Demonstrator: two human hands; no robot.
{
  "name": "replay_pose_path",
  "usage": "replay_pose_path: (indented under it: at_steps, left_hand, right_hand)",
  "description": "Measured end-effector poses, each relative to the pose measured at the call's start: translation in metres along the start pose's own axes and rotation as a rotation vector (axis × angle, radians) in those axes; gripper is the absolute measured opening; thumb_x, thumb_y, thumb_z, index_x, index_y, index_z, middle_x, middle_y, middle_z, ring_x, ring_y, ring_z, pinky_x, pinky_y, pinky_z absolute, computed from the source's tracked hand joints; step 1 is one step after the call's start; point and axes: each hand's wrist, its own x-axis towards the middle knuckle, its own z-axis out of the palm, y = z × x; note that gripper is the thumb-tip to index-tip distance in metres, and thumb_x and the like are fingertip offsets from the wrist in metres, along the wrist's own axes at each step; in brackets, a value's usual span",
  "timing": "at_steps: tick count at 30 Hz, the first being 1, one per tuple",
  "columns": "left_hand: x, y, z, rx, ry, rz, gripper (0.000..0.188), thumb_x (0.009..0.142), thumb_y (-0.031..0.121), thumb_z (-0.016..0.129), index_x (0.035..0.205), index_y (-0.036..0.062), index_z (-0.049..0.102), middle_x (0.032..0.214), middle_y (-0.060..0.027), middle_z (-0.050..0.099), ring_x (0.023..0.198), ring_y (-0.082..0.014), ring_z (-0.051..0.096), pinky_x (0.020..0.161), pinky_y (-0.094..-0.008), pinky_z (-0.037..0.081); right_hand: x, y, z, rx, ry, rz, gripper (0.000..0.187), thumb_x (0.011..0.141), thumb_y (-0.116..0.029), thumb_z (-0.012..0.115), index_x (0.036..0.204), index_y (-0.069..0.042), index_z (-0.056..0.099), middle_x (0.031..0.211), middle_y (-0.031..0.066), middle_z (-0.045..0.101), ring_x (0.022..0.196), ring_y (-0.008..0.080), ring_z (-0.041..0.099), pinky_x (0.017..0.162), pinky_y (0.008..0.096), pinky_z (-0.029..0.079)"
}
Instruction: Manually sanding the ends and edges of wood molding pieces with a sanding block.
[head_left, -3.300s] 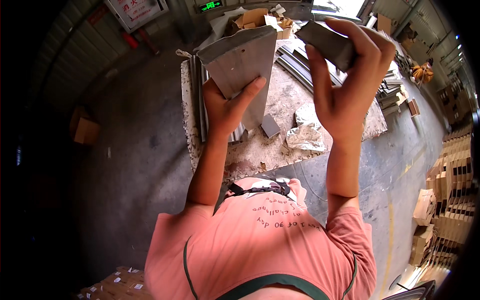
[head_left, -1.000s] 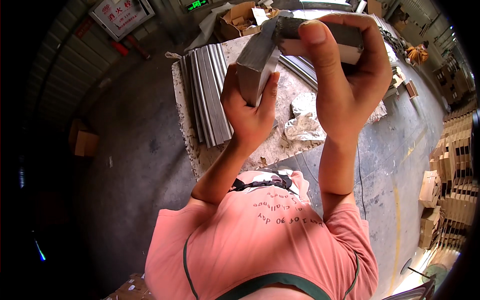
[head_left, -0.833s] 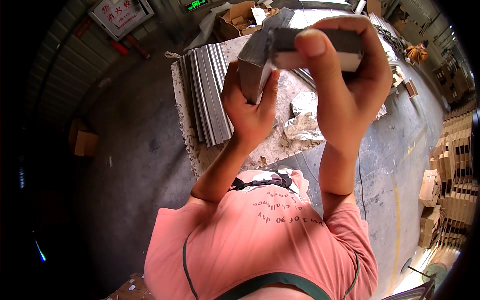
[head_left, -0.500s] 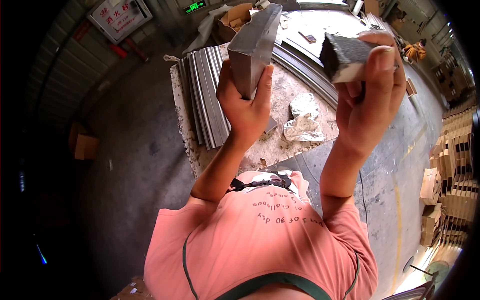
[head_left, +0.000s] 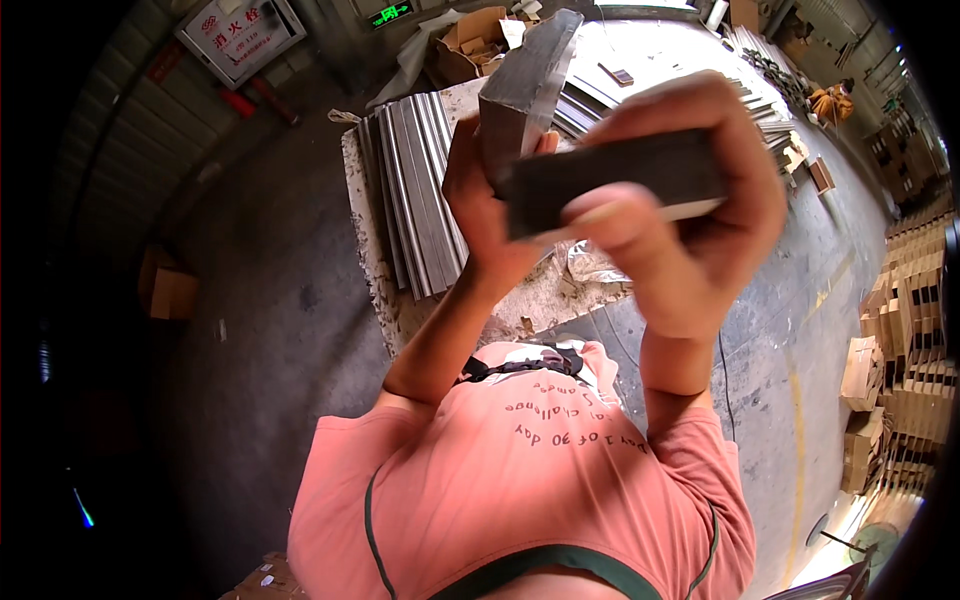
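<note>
My left hand is closed around the lower end of a grey angular metal bar, holding it up and tilted above the table. My right hand grips a dark grey block with a pale underside, thumb on its near face and fingers curled over the top. The block is blurred by motion. Its left end overlaps the bar's lower part and my left fingers in the picture; whether they touch I cannot tell. Part of my left hand is hidden behind the block.
Grey metal strips lie side by side on the worn table. Crumpled clear plastic sits near the table's front. Farther back are a phone and an open cardboard box. Cardboard stacks stand at right.
My right hand has brought the block left and down, turning it so its long dark face shows. The metal bar in my left hand has shifted slightly right.
</note>
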Motion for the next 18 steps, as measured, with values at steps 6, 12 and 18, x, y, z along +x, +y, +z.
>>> replay_pose_path:
  at_steps: [6,12,18]
  left_hand:
    - [-0.009,0.001,-0.001,-0.033,-0.062,-0.201,0.031,0.087,0.01,0.073,0.112,-0.0014,0.058,0.096,-0.0126,0.064,0.083,-0.0257,0.064,0.074,-0.0337,0.05]
    - [-0.011,0.008,0.008,-0.121,-0.205,-0.223,0.059,0.085,-0.004,0.061,0.142,-0.002,0.045,0.127,-0.0201,0.059,0.11,-0.0315,0.062,0.096,-0.0361,0.047]
    - [0.0,0.01,0.023,-0.157,-0.141,0.082,0.074,0.075,-0.013,0.054,0.147,-0.0035,0.038,0.134,-0.0249,0.052,0.122,-0.0411,0.054,0.104,-0.042,0.043]
  right_hand:
    - [-0.003,0.024,-0.032,0.091,0.24,-0.059,0.036,0.087,-0.025,0.075,0.105,0.002,0.061,0.099,0.0067,0.062,0.085,0.0117,0.061,0.077,0.0247,0.05]
    - [0.003,0.001,-0.018,-0.033,0.119,-0.294,0.042,0.081,-0.008,0.078,0.116,0.004,0.058,0.112,0.0087,0.063,0.096,0.011,0.059,0.086,0.0232,0.046]
    - [0.008,-0.003,-0.024,-0.352,0.116,-0.214,0.038,0.077,-0.004,0.077,0.111,0.004,0.06,0.105,0.0089,0.065,0.091,0.0131,0.062,0.083,0.0239,0.048]
